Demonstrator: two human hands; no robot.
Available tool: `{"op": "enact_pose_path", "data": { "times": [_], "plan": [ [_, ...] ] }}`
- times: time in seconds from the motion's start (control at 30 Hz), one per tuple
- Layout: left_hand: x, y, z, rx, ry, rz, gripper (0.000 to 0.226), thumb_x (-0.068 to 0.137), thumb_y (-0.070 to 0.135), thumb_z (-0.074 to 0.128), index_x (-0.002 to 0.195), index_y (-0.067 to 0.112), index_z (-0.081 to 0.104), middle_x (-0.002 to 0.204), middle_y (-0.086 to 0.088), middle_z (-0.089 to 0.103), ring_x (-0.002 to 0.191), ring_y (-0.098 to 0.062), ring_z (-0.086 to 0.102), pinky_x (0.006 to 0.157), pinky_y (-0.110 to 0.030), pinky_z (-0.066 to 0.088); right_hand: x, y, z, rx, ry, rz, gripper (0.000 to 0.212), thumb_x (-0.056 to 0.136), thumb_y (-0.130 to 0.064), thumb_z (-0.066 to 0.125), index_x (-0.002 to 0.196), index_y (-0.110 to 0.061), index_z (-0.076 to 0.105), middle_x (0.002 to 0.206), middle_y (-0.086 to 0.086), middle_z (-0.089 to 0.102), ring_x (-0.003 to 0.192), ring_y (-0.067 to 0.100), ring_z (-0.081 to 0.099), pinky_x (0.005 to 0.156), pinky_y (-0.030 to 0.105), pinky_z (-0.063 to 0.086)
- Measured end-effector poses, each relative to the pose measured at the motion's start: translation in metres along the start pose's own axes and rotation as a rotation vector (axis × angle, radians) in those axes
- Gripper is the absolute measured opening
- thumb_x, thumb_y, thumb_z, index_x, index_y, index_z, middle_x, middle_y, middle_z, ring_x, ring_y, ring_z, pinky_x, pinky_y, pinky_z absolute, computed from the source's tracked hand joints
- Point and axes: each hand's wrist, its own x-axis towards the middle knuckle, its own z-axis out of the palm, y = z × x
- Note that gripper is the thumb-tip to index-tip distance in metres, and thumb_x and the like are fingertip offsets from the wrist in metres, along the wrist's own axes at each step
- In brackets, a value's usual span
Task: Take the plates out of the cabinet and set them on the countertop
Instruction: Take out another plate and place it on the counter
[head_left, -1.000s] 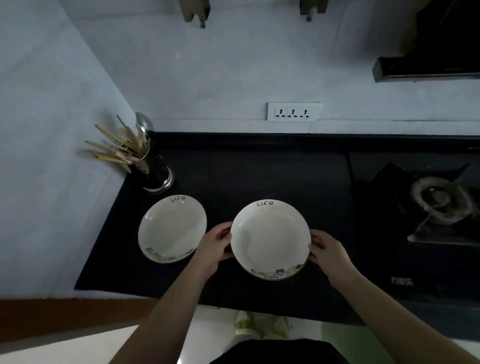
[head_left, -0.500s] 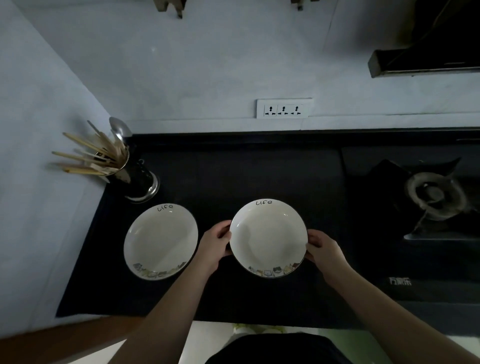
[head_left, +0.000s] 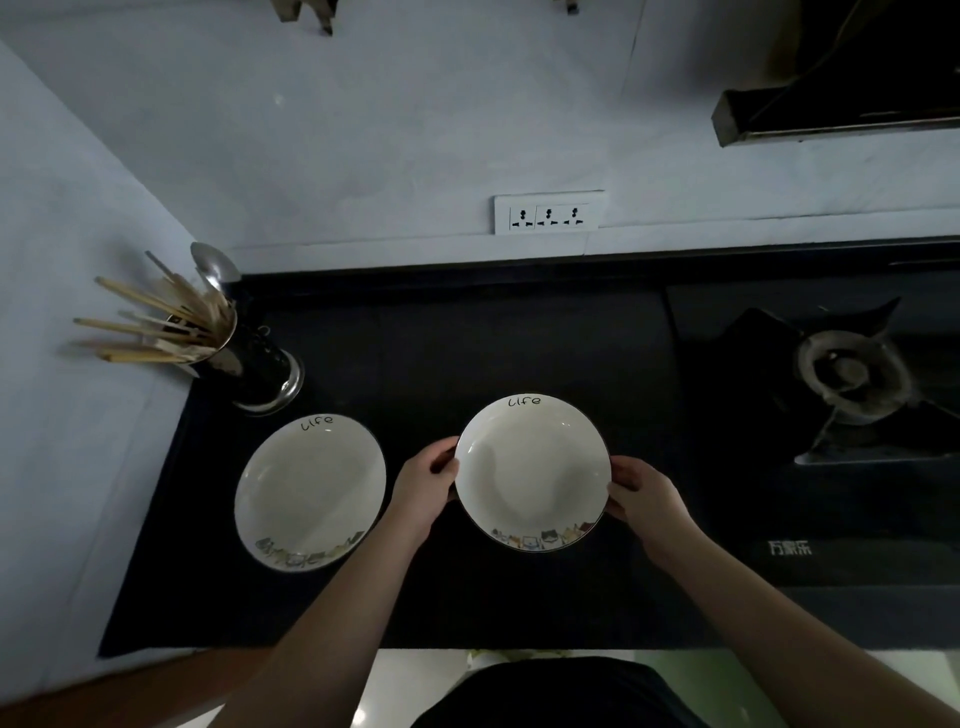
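Observation:
A white plate (head_left: 532, 470) with "Life" written on its far rim and a band of small pictures on its near rim is held over the black countertop (head_left: 467, 353). My left hand (head_left: 423, 488) grips its left rim and my right hand (head_left: 644, 496) grips its right rim. Whether the plate touches the counter cannot be told. A second matching plate (head_left: 310, 491) lies flat on the countertop to the left, apart from my hands. The cabinet is out of view.
A metal holder (head_left: 254, 364) with chopsticks and a spoon stands at the back left corner. A gas burner (head_left: 852, 371) sits on the hob at the right. A wall socket strip (head_left: 548, 213) is above the counter; a range hood (head_left: 831, 111) hangs top right.
The view has shifted a little, so the left plate and utensil holder sit further left. The held plate stays between both hands in much the same spot.

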Motion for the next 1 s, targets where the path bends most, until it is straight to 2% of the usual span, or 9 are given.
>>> {"op": "enact_pose_path", "data": {
  "times": [0.1,0.27,0.43,0.5,0.6,0.7,0.8,0.9,1.0],
  "plan": [
    [-0.001,0.000,0.002,0.015,0.015,-0.007,0.037,0.098,0.013,0.058,0.129,0.031,0.062,0.120,0.007,0.059,0.101,-0.008,0.060,0.083,-0.033,0.059,0.000,0.001,0.000,-0.008,0.014,-0.006,0.036,0.092,-0.005,0.059,0.126,-0.014,0.057,0.113,0.001,0.066,0.098,0.018,0.065,0.080,0.035,0.058],
    [-0.003,0.002,0.003,0.001,0.010,-0.031,0.037,0.097,0.012,0.059,0.129,0.031,0.062,0.123,0.003,0.058,0.106,-0.013,0.060,0.084,-0.036,0.059,0.005,-0.001,-0.001,-0.040,0.020,-0.008,0.035,0.091,-0.007,0.061,0.125,-0.015,0.058,0.114,0.002,0.067,0.099,0.019,0.065,0.085,0.041,0.058],
    [-0.006,0.006,0.004,-0.002,0.048,-0.053,0.035,0.099,0.017,0.056,0.131,0.029,0.059,0.125,0.003,0.055,0.102,-0.011,0.058,0.076,-0.031,0.058,0.008,-0.001,0.001,-0.126,0.014,-0.007,0.036,0.092,-0.016,0.061,0.127,-0.017,0.055,0.102,-0.006,0.063,0.088,0.012,0.063,0.065,0.026,0.054],
    [-0.010,0.011,0.003,-0.007,0.079,-0.082,0.033,0.101,0.020,0.051,0.133,0.026,0.056,0.126,-0.001,0.056,0.103,-0.014,0.059,0.079,-0.033,0.058,0.008,-0.005,0.001,-0.191,0.008,0.039,0.042,0.093,-0.021,0.059,0.134,-0.018,0.049,0.110,0.001,0.061,0.085,0.013,0.061,0.061,0.025,0.050],
    [-0.021,0.016,-0.004,0.127,0.123,-0.045,0.034,0.101,0.023,0.049,0.135,0.026,0.053,0.129,-0.002,0.058,0.106,-0.014,0.059,0.083,-0.032,0.056,0.005,-0.011,0.000,-0.372,-0.077,0.060,0.056,0.093,-0.033,0.058,0.143,-0.021,0.034,0.115,0.004,0.059,0.076,0.010,0.057,0.057,0.024,0.045],
    [-0.038,0.023,-0.016,0.422,0.095,0.089,0.038,0.101,0.029,0.049,0.139,0.028,0.049,0.132,0.001,0.058,0.111,-0.013,0.058,0.095,-0.036,0.052,-0.003,-0.021,-0.004,-0.587,-0.079,-0.053,0.063,0.093,-0.039,0.056,0.146,-0.021,0.028,0.122,0.005,0.060,0.075,0.007,0.054,0.053,0.020,0.036],
    [-0.059,0.024,-0.022,0.677,0.021,0.213,0.043,0.100,0.033,0.050,0.142,0.027,0.045,0.135,0.003,0.056,0.117,-0.010,0.055,0.098,-0.032,0.048,-0.017,-0.031,-0.008,-0.721,-0.140,-0.121,0.064,0.094,-0.041,0.053,0.149,-0.024,0.025,0.146,0.011,0.044,0.111,0.023,0.057,0.076,0.028,0.047],
    [-0.083,0.024,-0.025,0.797,0.013,0.280,0.045,0.100,0.037,0.049,0.144,0.026,0.046,0.144,0.002,0.050,0.126,-0.011,0.050,0.102,-0.030,0.043,-0.037,-0.040,-0.009,-0.807,-0.203,-0.248,0.059,0.096,-0.046,0.045,0.149,-0.027,0.027,0.152,0.008,0.036,0.126,0.026,0.049,0.089,0.034,0.045],
    [-0.106,0.024,-0.032,1.059,0.108,0.404,0.051,0.101,0.044,0.043,0.149,0.027,0.038,0.156,0.003,0.037,0.142,-0.013,0.032,0.114,-0.035,0.029,-0.062,-0.050,-0.002,-0.884,-0.182,-0.506,0.054,0.099,-0.049,0.033,0.148,-0.028,0.030,0.153,0.001,0.035,0.138,0.024,0.036,0.108,0.045,0.036]
  ]
}}
